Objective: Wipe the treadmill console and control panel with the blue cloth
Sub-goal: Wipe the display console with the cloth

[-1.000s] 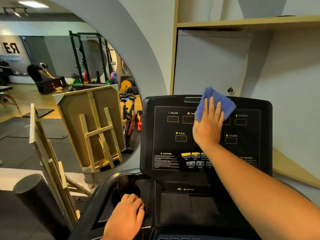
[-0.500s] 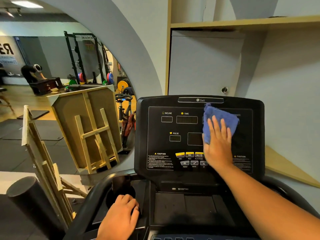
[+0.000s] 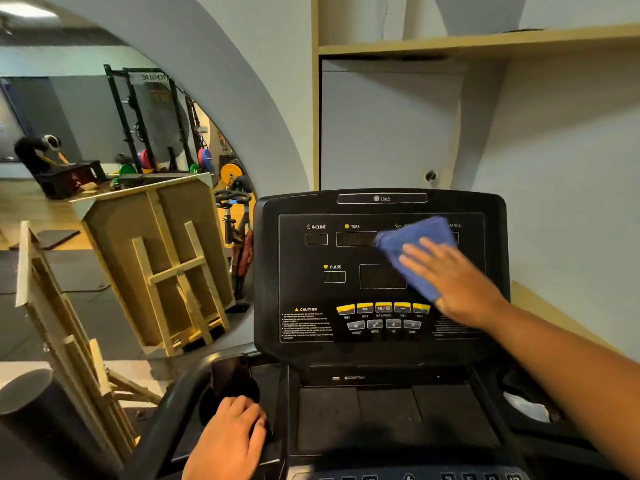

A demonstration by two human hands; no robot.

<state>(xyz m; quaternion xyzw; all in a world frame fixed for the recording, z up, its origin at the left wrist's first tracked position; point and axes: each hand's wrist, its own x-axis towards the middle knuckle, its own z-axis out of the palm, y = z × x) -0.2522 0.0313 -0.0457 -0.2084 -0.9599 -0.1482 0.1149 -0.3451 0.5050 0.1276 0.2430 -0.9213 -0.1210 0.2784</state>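
**Cloth flat on the display, mid-panel**

While your right hand (image 3: 450,282) presses the folded blue cloth (image 3: 414,251) against the black treadmill console (image 3: 381,271), your fingers lie spread and flat, palm down on the fabric rather than curled around it. That cloth sits over the upper right part of the panel, covering the label between TIME and the partly hidden DISTANCE, its lower corner reaching down just above the row of yellow buttons (image 3: 382,308). It looks a little blurred, so you can't read its edges cleanly.

Your left hand (image 3: 228,438) is down low, fingers curled over the black left handrail (image 3: 166,410) of the treadmill, closed on it beside the round cup holder (image 3: 235,393).

Below the console, the dark tray (image 3: 388,414) lies bare, and something white (image 3: 526,407) rests in the right-hand pocket; you can't tell what it is.

Off to your left, a big arched mirror (image 3: 104,168) reflects a squat rack, coloured weight plates and a wooden frame.
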